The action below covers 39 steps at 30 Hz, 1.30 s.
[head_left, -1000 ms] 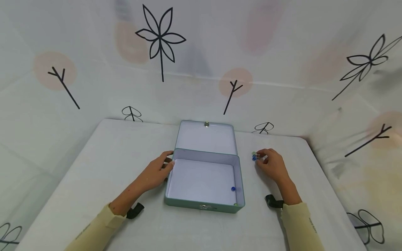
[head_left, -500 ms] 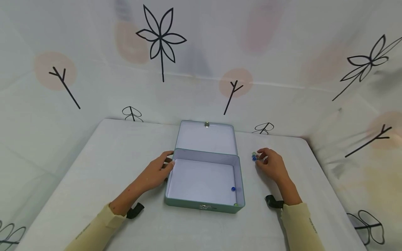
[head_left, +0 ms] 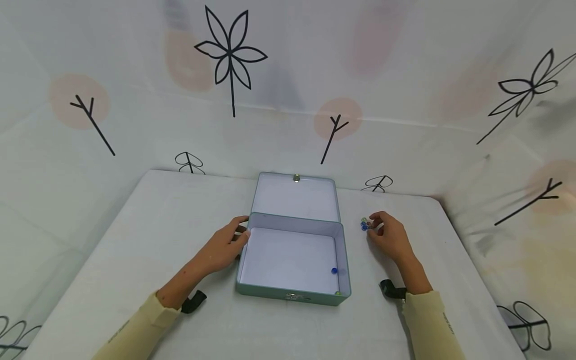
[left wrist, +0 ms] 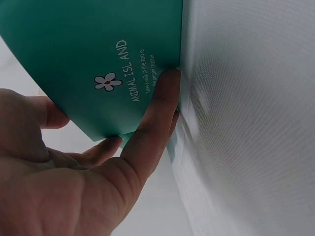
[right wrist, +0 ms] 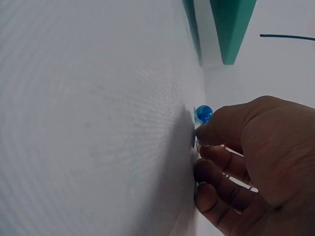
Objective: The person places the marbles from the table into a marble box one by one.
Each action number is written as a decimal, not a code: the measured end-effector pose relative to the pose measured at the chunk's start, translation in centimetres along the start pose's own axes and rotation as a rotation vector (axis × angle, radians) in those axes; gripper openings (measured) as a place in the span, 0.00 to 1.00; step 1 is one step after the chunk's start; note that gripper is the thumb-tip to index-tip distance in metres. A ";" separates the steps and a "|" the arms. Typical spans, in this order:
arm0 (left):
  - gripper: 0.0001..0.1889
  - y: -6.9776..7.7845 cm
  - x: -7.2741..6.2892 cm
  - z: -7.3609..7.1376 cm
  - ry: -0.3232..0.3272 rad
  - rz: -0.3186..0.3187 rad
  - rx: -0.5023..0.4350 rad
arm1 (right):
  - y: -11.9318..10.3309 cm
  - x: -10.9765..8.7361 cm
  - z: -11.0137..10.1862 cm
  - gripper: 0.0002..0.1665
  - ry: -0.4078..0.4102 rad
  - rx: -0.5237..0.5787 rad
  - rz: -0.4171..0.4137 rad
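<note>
A green metal box [head_left: 292,295] stands on the table with its lid [head_left: 294,197] folded back. My left hand [head_left: 225,247] holds its left wall, fingers against the printed side [left wrist: 118,64] and thumb at the rim. Inside, near the right wall, lie a blue marble [head_left: 334,271] and a greenish one [head_left: 337,293] in the front corner. Right of the box, my right hand [head_left: 390,235] has thumb and index finger around a small marble, mostly hidden by the fingertips. Beside them sit blue marbles [head_left: 363,226] and a green marble [head_left: 364,220]; a blue marble [right wrist: 204,114] shows near the thumb.
A white cloth covers the table [head_left: 292,335]. Behind it and at the sides hangs a pale patterned sheet [head_left: 279,75]. Black straps [head_left: 194,302] are at both wrists. The raised box walls lie between the two hands.
The right hand shifts very slightly at the marbles. The left hand and the box stay in place.
</note>
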<state>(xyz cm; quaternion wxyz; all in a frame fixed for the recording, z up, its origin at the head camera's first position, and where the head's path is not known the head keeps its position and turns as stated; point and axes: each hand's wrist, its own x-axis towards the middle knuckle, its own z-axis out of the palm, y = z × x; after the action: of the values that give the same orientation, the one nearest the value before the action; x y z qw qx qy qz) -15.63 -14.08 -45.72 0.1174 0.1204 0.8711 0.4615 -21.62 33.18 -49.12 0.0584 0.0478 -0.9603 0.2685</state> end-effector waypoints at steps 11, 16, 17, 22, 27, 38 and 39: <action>0.31 0.1 0.0 0.0 -0.003 -0.002 -0.004 | -0.7 -0.4 -0.5 0.15 -0.015 -0.019 0.042; 0.30 0.0 0.0 0.0 0.000 -0.004 0.007 | -1.4 -0.8 -1.1 0.10 -0.003 -0.031 0.016; 0.30 0.0 0.0 0.0 0.000 -0.006 0.007 | -1.6 -0.9 -1.3 0.10 0.001 -0.030 0.009; 0.30 0.0 0.1 0.0 0.000 -0.009 0.008 | -2.6 -1.4 -2.0 0.09 0.039 -0.020 -0.045; 0.31 -0.1 0.1 0.0 -0.001 -0.008 0.007 | -3.8 -1.9 -2.3 0.08 0.078 -0.024 -0.117; 0.31 0.0 0.1 0.0 -0.007 0.002 0.005 | -7.2 -2.9 -2.8 0.09 0.145 -0.036 -0.250; 0.31 0.0 0.1 0.0 -0.007 0.002 0.005 | -7.5 -3.0 -2.8 0.09 0.147 -0.033 -0.262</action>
<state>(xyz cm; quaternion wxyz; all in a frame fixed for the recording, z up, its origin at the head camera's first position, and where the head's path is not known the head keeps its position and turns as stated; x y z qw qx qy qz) -15.73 -14.09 -45.73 0.1195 0.1230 0.8716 0.4592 -17.48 28.43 -43.35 0.1639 0.1519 -0.9433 0.2454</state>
